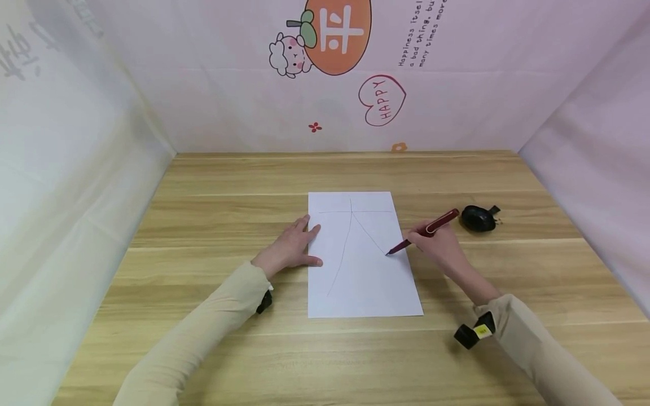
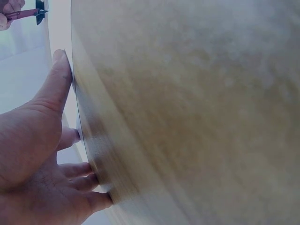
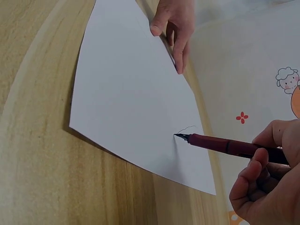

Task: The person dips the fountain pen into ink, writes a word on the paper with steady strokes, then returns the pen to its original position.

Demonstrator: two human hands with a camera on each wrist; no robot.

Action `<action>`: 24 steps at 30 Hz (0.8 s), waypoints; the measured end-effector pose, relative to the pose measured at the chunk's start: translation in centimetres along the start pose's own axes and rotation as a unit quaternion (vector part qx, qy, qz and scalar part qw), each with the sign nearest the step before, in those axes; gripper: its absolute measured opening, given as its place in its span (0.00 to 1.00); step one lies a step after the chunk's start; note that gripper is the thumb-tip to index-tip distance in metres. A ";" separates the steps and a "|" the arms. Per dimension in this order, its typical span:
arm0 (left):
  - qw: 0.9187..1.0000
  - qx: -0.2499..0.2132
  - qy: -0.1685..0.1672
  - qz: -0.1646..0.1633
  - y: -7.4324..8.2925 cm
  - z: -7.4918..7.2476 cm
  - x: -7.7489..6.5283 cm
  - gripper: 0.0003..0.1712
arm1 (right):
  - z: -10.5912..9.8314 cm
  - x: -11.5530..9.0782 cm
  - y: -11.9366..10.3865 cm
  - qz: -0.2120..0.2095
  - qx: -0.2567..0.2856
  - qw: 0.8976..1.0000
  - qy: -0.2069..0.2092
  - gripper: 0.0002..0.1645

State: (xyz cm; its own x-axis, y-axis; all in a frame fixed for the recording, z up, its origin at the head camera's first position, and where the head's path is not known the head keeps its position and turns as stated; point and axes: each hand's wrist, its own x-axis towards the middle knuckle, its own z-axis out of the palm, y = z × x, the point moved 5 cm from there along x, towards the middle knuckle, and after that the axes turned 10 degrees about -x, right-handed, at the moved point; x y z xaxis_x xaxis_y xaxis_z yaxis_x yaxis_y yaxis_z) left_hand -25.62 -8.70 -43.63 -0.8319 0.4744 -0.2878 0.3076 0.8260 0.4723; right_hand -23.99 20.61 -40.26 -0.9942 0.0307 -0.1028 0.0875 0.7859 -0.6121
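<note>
A white sheet of paper [image 1: 365,287] lies on the wooden table, bearing a thin horizontal line, a short vertical stroke through it, and two strokes that spread downward. My right hand [image 1: 435,241] pinches a dark red fountain pen [image 1: 442,220]. In the right wrist view, the nib of the fountain pen [image 3: 208,142] meets the paper [image 3: 126,89] at the end of a fine line. At the sheet's left edge, my left hand [image 1: 291,248] rests with its fingers spread, thumb and fingertips on the paper. The left wrist view shows this hand [image 2: 42,136] along the paper's edge.
To the right of the paper, a black rounded object [image 1: 478,218] with a small tab sits on the wooden table [image 1: 228,225]. White curtains with printed cartoons [image 1: 335,34] and lettering stand behind and at both sides.
</note>
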 end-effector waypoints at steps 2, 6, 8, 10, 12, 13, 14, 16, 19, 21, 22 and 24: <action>1.000 0.001 0.000 0.000 0.0 0.0 0.0 0.51 | -0.1 -0.1 0.0 0.000 0.001 1.000 -0.001 0.14; 1.000 0.000 -0.002 -0.001 0.0 0.0 0.0 0.51 | -0.2 -0.3 0.1 0.005 0.002 1.000 -0.010 0.14; 1.000 -0.001 -0.002 -0.002 0.0 0.0 0.0 0.51 | -0.2 -0.4 0.2 0.006 0.001 1.000 -0.014 0.14; 1.000 -0.002 -0.003 -0.003 0.0 0.0 -0.1 0.51 | -0.3 -0.6 0.2 0.006 -0.003 1.000 -0.018 0.15; 1.000 -0.004 -0.003 -0.003 0.0 0.0 -0.1 0.51 | -0.4 -0.7 0.2 0.005 -0.005 1.000 -0.020 0.14; 1.000 -0.005 -0.003 -0.002 0.0 0.0 -0.1 0.51 | -0.4 -0.8 0.2 0.004 -0.007 1.000 -0.021 0.14; 1.000 -0.006 -0.003 -0.002 0.0 0.0 -0.1 0.51 | -0.4 -0.9 0.2 0.005 -0.006 1.000 -0.023 0.14; 1.000 -0.005 -0.001 0.001 0.0 0.0 -0.1 0.51 | -0.5 -1.0 0.3 0.005 -0.003 1.000 -0.024 0.14; 1.000 -0.003 0.001 0.004 0.0 0.0 0.0 0.51 | -0.5 -1.2 0.4 0.003 0.002 1.000 -0.025 0.13; 1.000 0.000 0.002 0.005 -0.1 0.0 0.0 0.51 | -0.6 -1.3 0.5 0.005 0.009 1.000 -0.026 0.14; 1.000 0.000 0.002 0.005 0.0 0.0 0.0 0.51 | -0.6 -1.3 0.5 0.006 0.010 1.000 -0.026 0.14; 1.000 -0.001 0.002 0.005 0.0 0.0 0.0 0.51 | -0.6 -1.5 0.6 0.006 0.015 1.000 -0.027 0.15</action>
State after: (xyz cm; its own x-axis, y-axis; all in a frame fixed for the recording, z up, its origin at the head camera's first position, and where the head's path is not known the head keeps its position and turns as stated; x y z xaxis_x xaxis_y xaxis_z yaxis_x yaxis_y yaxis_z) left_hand -25.66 -8.72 -43.66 -0.8307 0.4809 -0.2804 0.3144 0.8209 0.4767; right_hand -22.51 21.41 -39.95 -0.9884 0.0059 -0.1520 0.1020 0.7671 -0.6334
